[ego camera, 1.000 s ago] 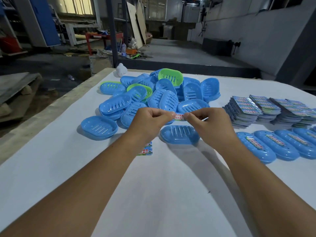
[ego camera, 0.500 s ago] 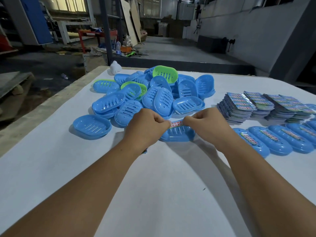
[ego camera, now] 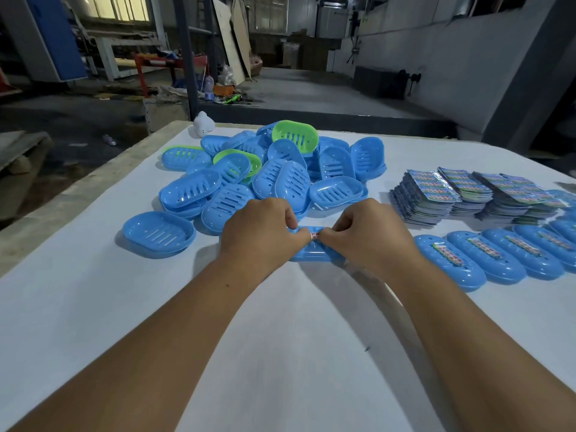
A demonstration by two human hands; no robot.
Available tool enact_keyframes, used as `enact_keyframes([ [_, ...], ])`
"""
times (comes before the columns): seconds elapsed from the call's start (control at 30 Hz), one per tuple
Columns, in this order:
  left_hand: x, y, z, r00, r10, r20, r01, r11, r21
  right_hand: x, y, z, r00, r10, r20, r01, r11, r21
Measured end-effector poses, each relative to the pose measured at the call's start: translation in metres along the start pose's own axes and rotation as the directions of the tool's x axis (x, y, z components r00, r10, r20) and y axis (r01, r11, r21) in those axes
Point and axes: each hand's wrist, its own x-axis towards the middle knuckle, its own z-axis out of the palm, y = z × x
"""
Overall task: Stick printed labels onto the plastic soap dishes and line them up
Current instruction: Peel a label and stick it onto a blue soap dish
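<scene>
Hands (ego camera: pixel 314 235) press label (ego camera: pixel 315 235) onto blue soap dish (ego camera: pixel 313 254).

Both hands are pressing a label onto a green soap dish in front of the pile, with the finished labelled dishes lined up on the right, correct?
Not quite: the soap dish under the left hand and right hand is blue, as the head view shows. The label and the row of labelled dishes on the right are as you said.

Viewpoint: you see through one wide-angle camera on your head.
Facing: forward and down across the white table (ego camera: pixel 280 353), workshop floor beyond.
Nearness: close; your forearms fill the lower frame.
Shared view: just this single view.
</scene>
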Motion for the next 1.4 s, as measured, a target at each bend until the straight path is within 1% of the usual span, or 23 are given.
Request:
enact_keyframes([
  [0.1, -0.001, -0.004, 0.001, 1.0, 0.002, 0.008, -0.002, 1.0, 0.007, 0.001, 0.001, -0.003, 1.0, 0.013, 0.014, -0.012, 1.0, -0.026],
  [0.17, -0.001, -0.005, 0.002, 1.0, 0.006, 0.026, -0.007, 1.0, 0.022, 0.001, 0.005, -0.006, 0.999, -0.019, 0.029, 0.019, 1.0, 0.0],
  [0.23, -0.001, -0.004, 0.003, 0.999, 0.01, 0.051, -0.011, 1.0, 0.011, -0.002, 0.004, -0.006, 0.988, -0.138, 0.069, 0.131, 0.987, 0.096],
  [0.3, 0.0, -0.004, 0.003, 0.998, 0.002, 0.061, -0.001, 1.0, -0.021, -0.009, -0.003, -0.005, 0.948, -0.283, 0.144, 0.252, 0.947, 0.202],
  [0.37, 0.0, -0.004, 0.002, 0.998, -0.008, 0.057, 0.011, 0.999, -0.054, -0.012, -0.01, -0.005, 0.908, -0.368, 0.203, 0.321, 0.918, 0.232],
  [0.43, 0.001, -0.004, 0.001, 0.999, -0.017, 0.046, 0.02, 0.997, -0.068, -0.012, -0.009, -0.011, 0.912, -0.337, 0.233, 0.306, 0.939, 0.157],
  [0.47, 0.002, -0.004, 0.001, 0.999, -0.024, 0.037, 0.027, 0.997, -0.071, -0.011, -0.005, -0.016, 0.923, -0.291, 0.25, 0.281, 0.957, 0.075],
  [0.57, 0.002, -0.005, 0.001, 0.999, -0.035, 0.008, 0.036, 0.997, -0.065, -0.009, 0.01, -0.036, 0.946, -0.087, 0.312, 0.157, 0.965, -0.208],
  [0.63, 0.002, -0.006, 0.001, 0.999, -0.034, 0.007, 0.034, 0.998, -0.057, -0.01, 0.021, -0.051, 0.939, 0.044, 0.341, 0.062, 0.953, -0.296],
  [0.73, 0.001, -0.005, 0.001, 1.0, -0.032, 0.0, 0.031, 0.998, -0.051, -0.011, 0.037, -0.069, 0.92, 0.168, 0.355, -0.037, 0.937, -0.347],
  [0.87, 0.002, -0.005, 0.001, 0.999, -0.042, 0.015, 0.043, 0.998, -0.047, -0.011, 0.047, -0.08, 0.914, 0.234, 0.331, -0.136, 0.946, -0.293],
  [1.1, 0.002, -0.006, -0.001, 0.998, -0.051, 0.024, 0.052, 0.998, -0.03, -0.002, 0.062, -0.076, 0.927, 0.24, 0.289, -0.171, 0.955, -0.243],
  [1.2, 0.001, -0.007, -0.001, 0.998, -0.05, 0.035, 0.051, 0.998, -0.023, 0.0, 0.06, -0.072, 0.928, 0.208, 0.31, -0.133, 0.96, -0.245],
  [1.27, 0.001, -0.005, 0.0, 0.998, -0.037, 0.045, 0.038, 0.999, -0.021, 0.001, 0.056, -0.068, 0.939, 0.154, 0.307, -0.085, 0.971, -0.225],
  [1.4, 0.001, -0.008, -0.002, 0.999, -0.022, 0.043, 0.02, 0.999, 0.033, 0.002, 0.037, -0.044, 0.963, -0.079, 0.257, 0.101, 0.992, -0.075],
])
